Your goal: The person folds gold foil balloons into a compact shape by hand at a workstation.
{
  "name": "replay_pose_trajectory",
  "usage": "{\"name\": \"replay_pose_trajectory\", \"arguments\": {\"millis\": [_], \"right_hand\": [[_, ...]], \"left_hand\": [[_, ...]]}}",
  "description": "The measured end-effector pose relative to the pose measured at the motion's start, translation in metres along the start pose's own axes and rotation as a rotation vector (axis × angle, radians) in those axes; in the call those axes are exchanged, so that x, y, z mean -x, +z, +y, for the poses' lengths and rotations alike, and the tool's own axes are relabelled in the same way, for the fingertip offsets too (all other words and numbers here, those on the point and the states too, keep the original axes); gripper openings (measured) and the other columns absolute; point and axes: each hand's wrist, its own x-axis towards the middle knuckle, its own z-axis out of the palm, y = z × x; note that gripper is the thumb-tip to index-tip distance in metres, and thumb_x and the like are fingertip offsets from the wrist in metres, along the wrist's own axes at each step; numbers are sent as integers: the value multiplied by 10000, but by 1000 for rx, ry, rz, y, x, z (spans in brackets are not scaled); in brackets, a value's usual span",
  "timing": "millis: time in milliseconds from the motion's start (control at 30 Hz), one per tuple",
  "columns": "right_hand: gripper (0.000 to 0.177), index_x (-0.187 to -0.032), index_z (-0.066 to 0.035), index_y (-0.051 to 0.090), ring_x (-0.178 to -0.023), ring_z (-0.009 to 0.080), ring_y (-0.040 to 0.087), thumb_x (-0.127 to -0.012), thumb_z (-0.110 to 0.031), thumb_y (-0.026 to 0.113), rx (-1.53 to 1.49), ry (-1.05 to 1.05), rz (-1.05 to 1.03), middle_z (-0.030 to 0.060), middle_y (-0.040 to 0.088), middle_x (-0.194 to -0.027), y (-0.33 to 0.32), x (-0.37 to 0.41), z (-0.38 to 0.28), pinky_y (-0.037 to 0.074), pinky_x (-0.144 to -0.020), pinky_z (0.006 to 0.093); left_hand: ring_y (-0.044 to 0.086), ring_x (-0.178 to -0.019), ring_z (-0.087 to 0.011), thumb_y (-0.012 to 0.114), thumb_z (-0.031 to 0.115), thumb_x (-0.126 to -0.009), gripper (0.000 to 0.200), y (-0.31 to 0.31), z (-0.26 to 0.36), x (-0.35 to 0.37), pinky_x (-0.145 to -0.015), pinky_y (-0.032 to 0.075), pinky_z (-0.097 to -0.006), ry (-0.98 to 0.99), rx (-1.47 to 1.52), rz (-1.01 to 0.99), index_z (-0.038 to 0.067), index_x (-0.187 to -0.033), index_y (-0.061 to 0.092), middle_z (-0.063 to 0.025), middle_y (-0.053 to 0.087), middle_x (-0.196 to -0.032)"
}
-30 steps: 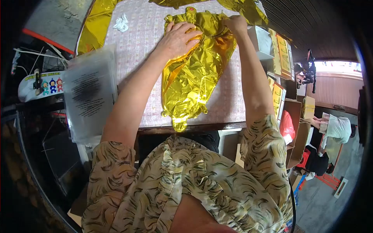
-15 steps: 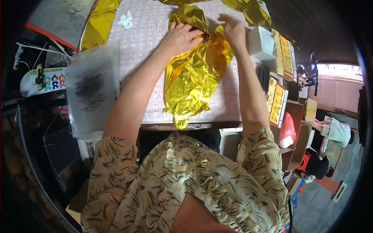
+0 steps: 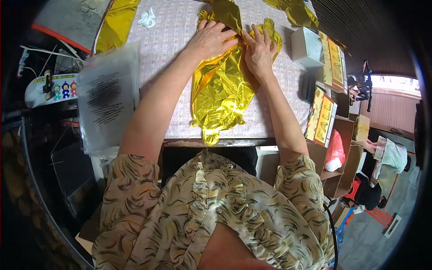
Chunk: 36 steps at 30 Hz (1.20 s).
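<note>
Foil [image 3: 220,90] lies mid-table [image 3: 171,40], tail over the 6 o'clock edge. Left hand [image 3: 211,39] and right hand [image 3: 258,51] press flat, ungripped, at its 12 o'clock end, likely pinning a fold.

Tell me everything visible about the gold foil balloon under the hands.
The gold foil balloon is deflated: shiny, crinkled metallic film with small lobes along its edges. It lies flat on the pink checked tablecloth, its near end reaching the table edge by the person. Its far end looks folded over. The left hand and right hand both press palm-down on that far part, side by side.
</note>
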Motion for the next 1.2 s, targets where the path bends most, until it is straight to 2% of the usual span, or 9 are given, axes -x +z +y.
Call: {"name": "replay_pose_trajectory", "arguments": {"millis": [67, 133, 367, 533, 667, 733, 967, 1033, 1200], "right_hand": [[465, -1331, -266, 704, -1451, 381, 398, -926, -79, 572, 0, 6, -13, 80, 500, -1544, 0, 3, 1, 237, -1158, 621], [464, -1340, -248, 696, -1450, 386, 401, -924, -80, 576, -19, 10, -25, 92, 497, -1546, 0, 2, 2, 236, -1159, 628], [471, -1340, -215, 688, -1449, 385, 411, -900, -76, 595, -11, -35, -36, 108, 498, -1546, -6, -4, 4, 237, -1156, 641], [457, -1317, -212, 703, -1445, 383, 419, -902, -61, 584, -28, -43, -10, 94, 508, -1544, -8, -4, 3, 251, -1145, 651], [451, -1322, -211, 701, -1447, 385, 414, -913, -64, 581, -70, 3, -38, 85, 506, -1547, -5, -5, 3, 251, -1143, 650], [454, -1330, -211, 699, -1446, 392, 411, -919, -61, 574, -96, -10, -29, 92, 502, -1551, -2, -3, 5, 250, -1145, 641], [458, -1341, -207, 690, -1444, 400, 407, -927, -52, 572, -84, -5, -39, 101, 494, -1554, -1, -4, 7, 240, -1161, 619], [451, -1350, -212, 681, -1444, 402, 403, -944, -55, 566, -187, 28, -42, 99, 488, -1557, -1, -5, 7, 236, -1167, 613], [432, -1357, -221, 674, -1443, 405, 401, -972, -68, 554, -171, 37, -75, 99, 480, -1563, 1, -9, 9, 232, -1173, 609]], "left_hand": [[502, -1325, -301, 520, 511, -1011, 441, 3, 0, 2, -1174, 263, -496, -9, -5, -11, 248, -1331, 672, -102, 619, -1308], [512, -1258, -354, 544, 484, -1020, 445, 6, -3, 2, -1138, 318, -500, 76, 24, 116, 171, -1318, 650, -147, 615, -1278], [506, -1289, -334, 558, 509, -1010, 499, 1, -1, -3, -1157, 305, -486, -6, 0, 59, 136, -1337, 620, -143, 618, -1298], [495, -1305, -324, 576, 499, -1000, 454, 3, -3, 2, -1162, 300, -487, 44, 41, 61, 201, -1332, 657, -112, 611, -1322], [486, -1316, -323, 571, 501, -999, 436, 0, -1, 1, -1165, 294, -487, 10, 32, 17, 225, -1321, 677, -99, 603, -1339], [513, -1300, -279, 519, 531, -1004, 457, 4, -2, 1, -1177, 262, -485, 12, -15, 36, 267, -1350, 659, -71, 629, -1267], [506, -1310, -284, 522, 534, -1003, 447, 5, -4, 3, -1173, 258, -494, 39, -19, 64, 284, -1344, 667, -71, 626, -1284], [501, -1313, -283, 520, 527, -1007, 419, 8, -5, 4, -1160, 261, -498, 59, -25, 106, 325, -1343, 669, -65, 620, -1301], [545, -1257, -280, 506, 526, -1019, 370, 8, -3, 3, -1122, 284, -494, 38, -18, 50, 426, -1341, 656, -75, 657, -1231]]}}
